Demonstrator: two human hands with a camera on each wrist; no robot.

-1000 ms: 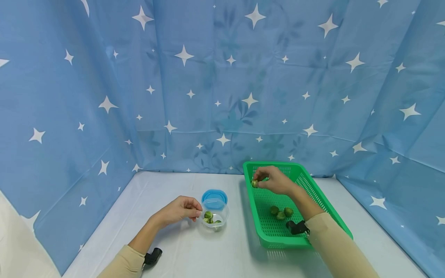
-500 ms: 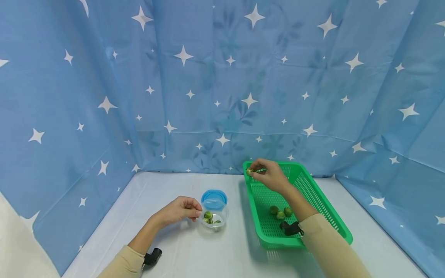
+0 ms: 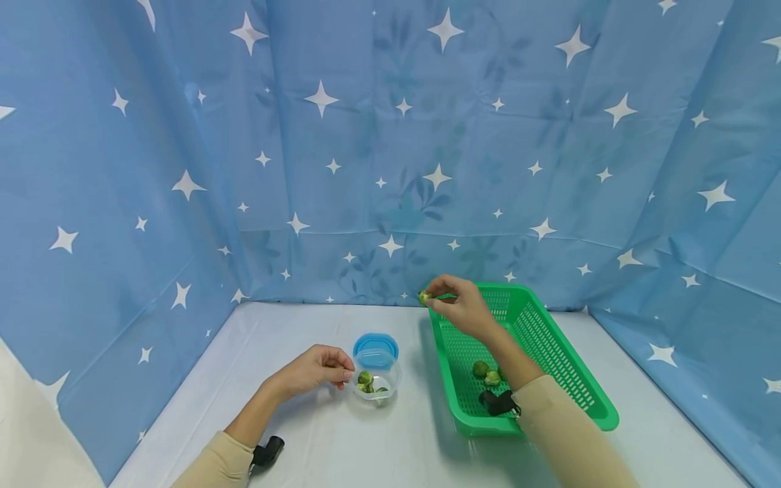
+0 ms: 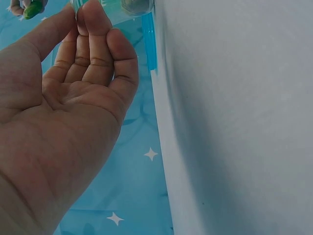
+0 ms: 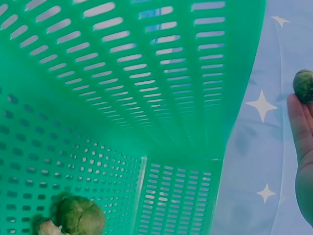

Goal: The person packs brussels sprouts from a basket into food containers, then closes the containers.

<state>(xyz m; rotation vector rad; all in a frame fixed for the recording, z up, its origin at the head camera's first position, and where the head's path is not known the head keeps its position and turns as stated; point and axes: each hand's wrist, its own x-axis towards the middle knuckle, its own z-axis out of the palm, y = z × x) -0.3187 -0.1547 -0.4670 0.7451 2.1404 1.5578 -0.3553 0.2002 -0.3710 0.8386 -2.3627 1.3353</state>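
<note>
right hand (image 3: 459, 305) pinches a sprout (image 3: 424, 297), likely light, firm, best held mid-girth, by basket (image 3: 445, 379) at eleven o'clock; left hand (image 3: 320, 367) pinches tub (image 3: 387, 391) at nine.

Yellow-green sprout (image 3: 423, 297), green basket (image 3: 485, 425), blue lid (image 3: 375, 342), white-starred blue curtain (image 3: 354, 142)

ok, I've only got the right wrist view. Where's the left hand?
Observer: The left hand is left of a clear container, thumb and fingers pinching its rim.

Operator: Anything in it?

Observer: Yes, some Brussels sprouts; exact count unclear.

Operator: And how many in the basket? I can't see all of it.

Observer: Head view shows two sprouts plainly, plus part of a third sprout beside the right forearm.
</note>
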